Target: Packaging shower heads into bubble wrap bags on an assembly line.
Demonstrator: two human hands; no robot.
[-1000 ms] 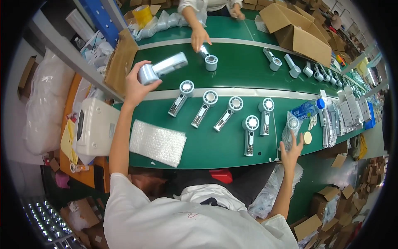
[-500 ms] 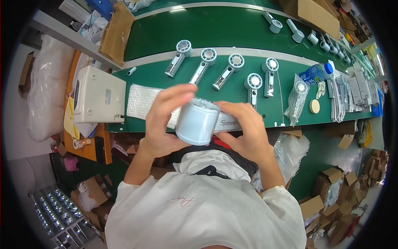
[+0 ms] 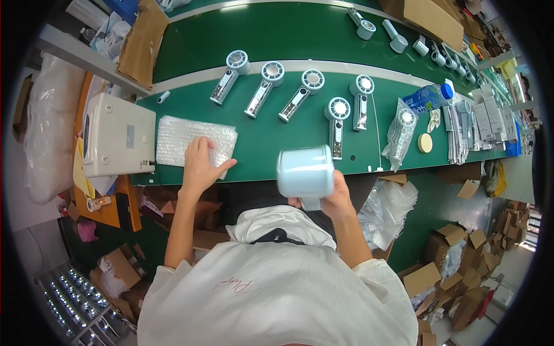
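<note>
My right hand (image 3: 336,199) is wrapped round the handle of a pale blue handheld fan (image 3: 304,173), held up off the table in front of my body. The fan's rounded head points up and left; most of the handle is hidden by my hand. Over on the left, my left hand (image 3: 202,165) reaches onto a flat stack of bubble wrap bags (image 3: 178,137), thumb spread away from the fingers, holding nothing. Several more fans, among them one (image 3: 337,127) close to the near edge, lie in a loose row beyond my hands.
A cream-coloured box-shaped machine (image 3: 118,135) stands at the table's left end. Toward the right are a bubble-wrapped item (image 3: 399,135), a blue-capped bottle (image 3: 428,98), a round cream disc (image 3: 425,143) and stacked white boxes (image 3: 490,118). A raised green belt (image 3: 259,34) with more fans runs behind.
My left hand has let go of the fan and moved left onto the bubble wrap bags. My right hand has turned the fan and drawn it slightly rightward.
</note>
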